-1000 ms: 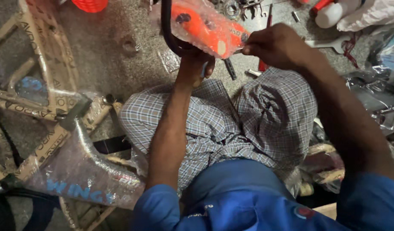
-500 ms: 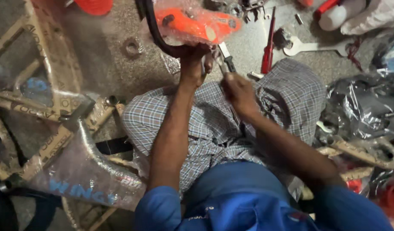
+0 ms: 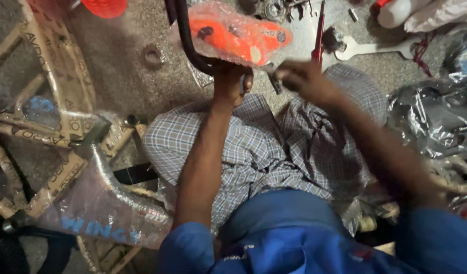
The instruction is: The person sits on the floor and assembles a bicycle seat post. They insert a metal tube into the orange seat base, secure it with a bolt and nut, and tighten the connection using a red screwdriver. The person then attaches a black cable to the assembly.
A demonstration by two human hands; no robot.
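Observation:
I sit on the floor with checked cloth over my knees. My left hand (image 3: 231,81) grips the lower end of an orange plastic part wrapped in clear film (image 3: 238,33), which is fixed to a curved black tube (image 3: 185,40). My right hand (image 3: 304,81) is blurred, just right of the left hand, and pinches a small dark tool (image 3: 272,81) that points at the underside of the orange part.
A red-handled screwdriver (image 3: 319,35) and a flat white spanner (image 3: 375,48) lie on the floor ahead. A wrapped bicycle frame (image 3: 66,127) lies at left. Crumpled plastic wrap (image 3: 436,116) sits at right, a white bottle (image 3: 396,12) top right, a metal ring (image 3: 153,55) near the frame.
My right hand came off the orange part, dropped toward my knee, then rose again with a small tool. The left hand kept its grip.

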